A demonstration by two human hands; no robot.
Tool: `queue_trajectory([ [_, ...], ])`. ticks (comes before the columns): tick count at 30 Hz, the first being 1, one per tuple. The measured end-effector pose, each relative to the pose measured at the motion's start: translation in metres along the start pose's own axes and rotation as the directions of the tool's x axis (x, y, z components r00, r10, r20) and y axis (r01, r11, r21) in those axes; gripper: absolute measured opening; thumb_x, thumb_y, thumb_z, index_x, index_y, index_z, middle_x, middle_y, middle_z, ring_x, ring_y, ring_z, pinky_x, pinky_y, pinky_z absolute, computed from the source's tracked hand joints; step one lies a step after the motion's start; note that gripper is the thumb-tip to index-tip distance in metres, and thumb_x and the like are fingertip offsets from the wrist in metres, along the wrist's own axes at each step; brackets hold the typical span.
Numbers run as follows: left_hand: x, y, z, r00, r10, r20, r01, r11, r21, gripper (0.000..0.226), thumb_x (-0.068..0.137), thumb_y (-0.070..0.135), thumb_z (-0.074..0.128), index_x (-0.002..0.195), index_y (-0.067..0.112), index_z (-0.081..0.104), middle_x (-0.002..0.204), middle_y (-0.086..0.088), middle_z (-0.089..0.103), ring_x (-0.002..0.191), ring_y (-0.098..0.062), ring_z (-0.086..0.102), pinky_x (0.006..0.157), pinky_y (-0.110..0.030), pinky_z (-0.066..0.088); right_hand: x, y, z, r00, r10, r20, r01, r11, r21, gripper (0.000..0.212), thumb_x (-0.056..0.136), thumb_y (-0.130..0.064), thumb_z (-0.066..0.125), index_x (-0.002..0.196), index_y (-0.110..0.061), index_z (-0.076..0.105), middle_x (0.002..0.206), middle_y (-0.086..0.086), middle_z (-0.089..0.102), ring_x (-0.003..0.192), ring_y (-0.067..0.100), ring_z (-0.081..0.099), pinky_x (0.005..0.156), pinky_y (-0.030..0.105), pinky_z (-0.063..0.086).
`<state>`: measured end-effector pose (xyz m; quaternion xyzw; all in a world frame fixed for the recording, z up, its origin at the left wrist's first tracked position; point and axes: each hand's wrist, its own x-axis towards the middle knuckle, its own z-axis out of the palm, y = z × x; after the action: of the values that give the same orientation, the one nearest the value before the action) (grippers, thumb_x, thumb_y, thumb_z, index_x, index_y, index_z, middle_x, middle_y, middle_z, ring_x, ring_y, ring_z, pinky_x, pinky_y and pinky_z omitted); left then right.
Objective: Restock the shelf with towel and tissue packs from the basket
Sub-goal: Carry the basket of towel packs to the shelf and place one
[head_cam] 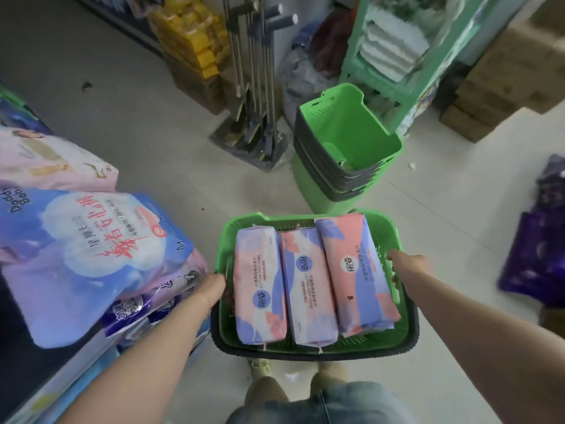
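I hold a green plastic basket (308, 344) with a dark rim in front of me, above the floor. Three pink-and-purple cotton towel packs (312, 283) lie side by side in it. My left hand (211, 287) grips the basket's left rim, its fingers hidden behind the wall. On the right rim my right hand (406, 264) grips the edge, fingers curled over it. The shelf (24, 341) at my left carries large soft packs (79, 255) in blue, purple and pink.
A stack of green baskets (345, 154) stands on the tiled floor ahead. Mops on a stand (253, 87) and yellow packs (195, 41) lie beyond it. A green rack (394, 47) of white goods is at the back right, purple packs (538, 249) at the right.
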<state>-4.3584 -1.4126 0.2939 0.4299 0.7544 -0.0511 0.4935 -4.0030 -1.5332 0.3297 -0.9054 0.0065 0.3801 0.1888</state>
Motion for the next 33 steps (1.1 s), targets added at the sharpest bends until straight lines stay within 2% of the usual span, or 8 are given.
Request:
queue_trajectory([
  [1,0.001,0.004,0.0,1.0,0.014,-0.003,-0.014,1.0,0.022,0.023,0.092,0.01,0.043,0.098,-0.002,0.062,0.096,-0.023,0.063,0.087,-0.03,0.061,0.066,-0.029,0.044,-0.004,0.01,0.0,1.0,0.023,-0.014,-0.023,0.999,0.027,0.032,0.078,-0.03,0.061,0.084,0.001,0.06,0.064,0.013,0.057,0.054,0.025,0.051,0.055,0.029,0.041],
  [4,0.004,0.014,-0.003,0.999,0.049,0.001,-0.049,0.996,0.075,0.03,0.092,0.011,0.044,0.111,-0.006,0.06,0.11,-0.024,0.061,0.1,-0.035,0.059,0.081,-0.033,0.045,-0.015,0.038,0.002,0.996,0.09,-0.017,-0.087,0.991,0.103,0.038,0.076,-0.036,0.059,0.087,0.0,0.061,0.069,0.014,0.057,0.058,0.025,0.051,0.056,0.031,0.041],
  [8,0.005,0.03,0.0,0.994,0.098,-0.055,-0.087,0.981,0.171,0.036,0.092,0.015,0.044,0.117,-0.008,0.058,0.122,-0.027,0.059,0.11,-0.039,0.057,0.091,-0.037,0.046,-0.03,0.065,-0.004,0.984,0.162,-0.074,-0.145,0.97,0.197,0.036,0.077,-0.037,0.061,0.079,-0.002,0.061,0.071,0.015,0.061,0.06,0.027,0.054,0.056,0.033,0.043],
  [14,-0.001,0.061,0.023,0.982,0.154,-0.112,-0.123,0.962,0.246,0.035,0.093,0.011,0.042,0.116,-0.01,0.058,0.124,-0.028,0.057,0.114,-0.04,0.055,0.091,-0.037,0.044,-0.029,0.09,-0.015,0.971,0.221,-0.094,-0.184,0.936,0.301,0.038,0.078,-0.036,0.062,0.085,0.001,0.062,0.07,0.015,0.06,0.059,0.026,0.053,0.054,0.03,0.041],
  [22,-0.017,0.089,0.043,0.962,0.269,-0.056,-0.233,0.906,0.355,0.036,0.093,0.009,0.042,0.116,-0.013,0.057,0.123,-0.032,0.056,0.114,-0.043,0.054,0.092,-0.039,0.043,-0.03,0.107,-0.043,0.961,0.237,-0.144,-0.169,0.912,0.374,0.041,0.081,-0.038,0.061,0.091,0.001,0.063,0.08,0.017,0.064,0.067,0.029,0.057,0.054,0.03,0.041],
  [27,-0.026,0.099,0.04,0.944,0.33,-0.02,-0.294,0.865,0.406,0.036,0.094,0.009,0.041,0.118,-0.013,0.056,0.125,-0.033,0.055,0.115,-0.044,0.052,0.09,-0.038,0.042,-0.045,0.106,-0.052,0.947,0.23,-0.224,-0.133,0.917,0.377,0.041,0.082,-0.038,0.058,0.086,0.002,0.064,0.082,0.019,0.068,0.078,0.033,0.066,0.069,0.036,0.049],
  [31,-0.026,0.099,0.031,0.922,0.386,-0.012,-0.339,0.823,0.455,0.037,0.094,0.009,0.04,0.118,-0.015,0.056,0.125,-0.034,0.054,0.116,-0.045,0.051,0.092,-0.039,0.041,-0.066,0.115,-0.042,0.931,0.244,-0.272,-0.125,0.912,0.391,0.042,0.08,-0.04,0.057,0.079,0.001,0.063,0.084,0.02,0.069,0.079,0.034,0.066,0.067,0.035,0.048],
  [33,-0.026,0.096,0.025,0.906,0.424,-0.007,-0.367,0.794,0.485,0.037,0.095,0.009,0.04,0.118,-0.017,0.055,0.126,-0.036,0.052,0.117,-0.046,0.05,0.091,-0.039,0.04,-0.079,0.125,-0.032,0.915,0.271,-0.298,-0.129,0.897,0.422,0.042,0.078,-0.041,0.057,0.077,0.0,0.063,0.081,0.02,0.068,0.078,0.034,0.066,0.073,0.038,0.053],
])
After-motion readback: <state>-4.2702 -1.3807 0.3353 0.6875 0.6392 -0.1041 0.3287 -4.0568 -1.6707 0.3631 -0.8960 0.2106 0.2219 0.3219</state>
